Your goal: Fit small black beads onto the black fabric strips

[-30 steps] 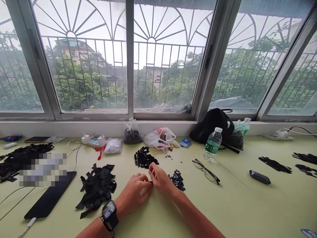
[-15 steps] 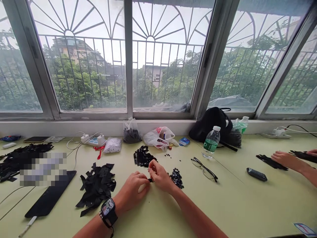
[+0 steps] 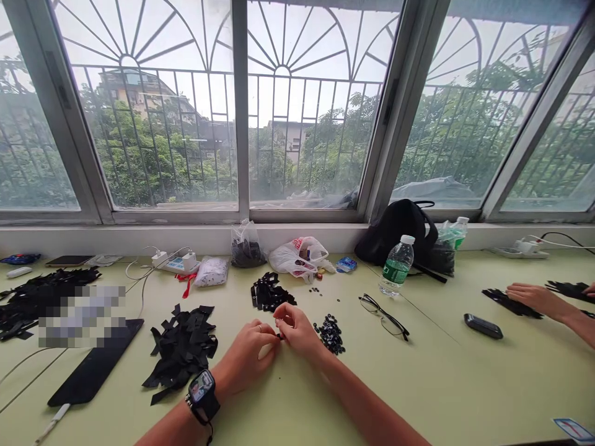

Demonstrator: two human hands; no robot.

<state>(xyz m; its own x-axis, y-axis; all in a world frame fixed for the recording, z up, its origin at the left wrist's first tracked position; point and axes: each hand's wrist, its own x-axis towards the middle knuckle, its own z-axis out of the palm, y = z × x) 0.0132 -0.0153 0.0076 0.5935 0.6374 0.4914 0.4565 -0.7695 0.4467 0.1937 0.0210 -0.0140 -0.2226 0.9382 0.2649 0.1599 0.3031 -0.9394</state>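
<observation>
Over the head camera I have both bare hands meeting low over the pale green table (image 3: pixel 288 409), fingertip to fingertip near the middle. The left hand (image 3: pixel 251 353), a watch (image 3: pixel 202 387) on its wrist, pinches a small black piece (image 3: pixel 279 336) between thumb and forefinger; only a sliver of it shows, right where the two hands come together. The right hand (image 3: pixel 298 331) has its fingers curled with the tips drawn together at that same spot, but I can't tell from here whether they grip the piece or just touch it. Left of the left hand lies a loose heap of black strips (image 3: pixel 183 347). Just beyond the fingers, on the far side, I have a stack of black pieces with shiny dots (image 3: pixel 269 294), and close to the right of the right hand a pile of small dark round parts (image 3: pixel 331 334). Farther right are eyeglasses (image 3: pixel 383 317), and past them a co-worker's hand (image 3: pixel 534 298) rests on a flat black bundle (image 3: pixel 499 300).
</observation>
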